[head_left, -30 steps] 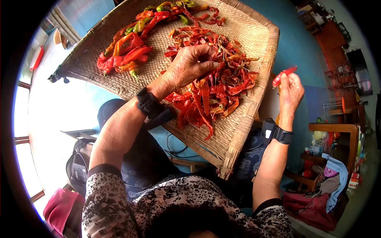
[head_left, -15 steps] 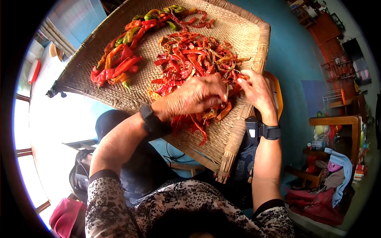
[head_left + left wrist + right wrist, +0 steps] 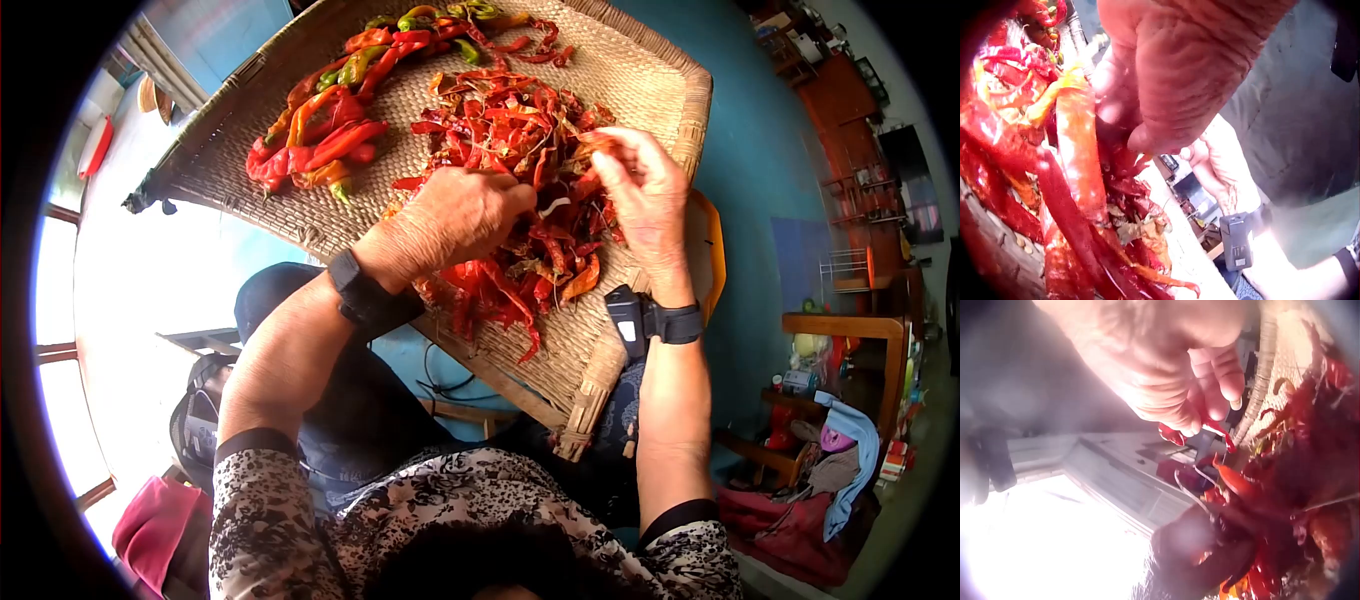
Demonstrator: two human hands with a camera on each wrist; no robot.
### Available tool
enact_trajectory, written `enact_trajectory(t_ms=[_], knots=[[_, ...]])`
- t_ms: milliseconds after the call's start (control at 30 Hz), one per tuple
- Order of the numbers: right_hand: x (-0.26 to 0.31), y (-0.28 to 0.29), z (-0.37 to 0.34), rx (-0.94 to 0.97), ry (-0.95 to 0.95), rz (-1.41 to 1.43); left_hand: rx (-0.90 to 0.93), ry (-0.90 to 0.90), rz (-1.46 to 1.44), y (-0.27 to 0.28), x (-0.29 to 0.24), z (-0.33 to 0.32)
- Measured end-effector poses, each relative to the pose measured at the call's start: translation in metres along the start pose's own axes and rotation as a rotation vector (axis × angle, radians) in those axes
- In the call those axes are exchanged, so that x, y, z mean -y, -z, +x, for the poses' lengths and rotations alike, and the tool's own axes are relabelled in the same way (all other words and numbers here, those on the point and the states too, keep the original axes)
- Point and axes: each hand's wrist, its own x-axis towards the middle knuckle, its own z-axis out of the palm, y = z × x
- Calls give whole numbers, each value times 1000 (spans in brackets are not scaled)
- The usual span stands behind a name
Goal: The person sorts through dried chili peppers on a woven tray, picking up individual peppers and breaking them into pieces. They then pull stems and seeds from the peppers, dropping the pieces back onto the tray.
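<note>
Dried red chilies (image 3: 500,130) form a loose heap on the woven tray (image 3: 400,95). The left hand (image 3: 455,215) is over the near-left part of the heap, fingers curled and pinching a dried chili; in the left wrist view its thumb and fingers (image 3: 1179,75) partly hide what they hold. At the heap's right side is the right hand (image 3: 645,195). In the right wrist view, the right hand (image 3: 1160,369) pinches a small red chili (image 3: 1172,434) between thumb and fingers, above the left hand (image 3: 1200,550).
Fresher red, orange and green peppers (image 3: 330,140) lie in a curved row at the tray's far left. An orange-rimmed object (image 3: 715,255) shows beside the tray's right edge. A wooden chair (image 3: 840,325) with cloths stands at the right.
The right hand, first out beyond the tray's right edge with a red chili, has come in over the heap. The left hand has moved slightly nearer the body.
</note>
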Motion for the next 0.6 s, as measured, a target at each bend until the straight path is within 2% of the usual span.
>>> enact_trajectory(t_ms=[67,100,167,200,233,300,367,400,433,500,533,567,600], knots=[[3,14,-3,-72,-79,104,-28,151,-62,9,2,-1],[6,23,-5,-109,-133,159,-29,151,-61,14,2,0],[0,39,-11,-134,-136,158,12,316,-171,20,4,3],[-5,46,-14,-198,-92,92,-65,296,-239,18,7,2],[-7,55,-17,-267,-76,0,-66,295,-240,18,7,4],[-11,77,-24,-365,-123,-139,-157,303,-479,17,5,8],[-23,97,-30,-426,-134,-253,-169,290,-531,20,1,12],[-26,105,-35,-415,-240,-439,-148,325,-584,22,-2,15],[-30,109,-39,-417,-239,-443,-126,360,-637,24,-4,17],[-25,104,-42,-362,-83,-875,-111,339,-631,23,-7,21],[-24,96,-41,-333,-151,-600,-127,284,-670,17,-7,23],[-30,90,-41,-205,-241,-328,-143,230,-708,9,-8,25],[-31,91,-41,-205,-241,-328,-143,229,-707,6,-7,26]])
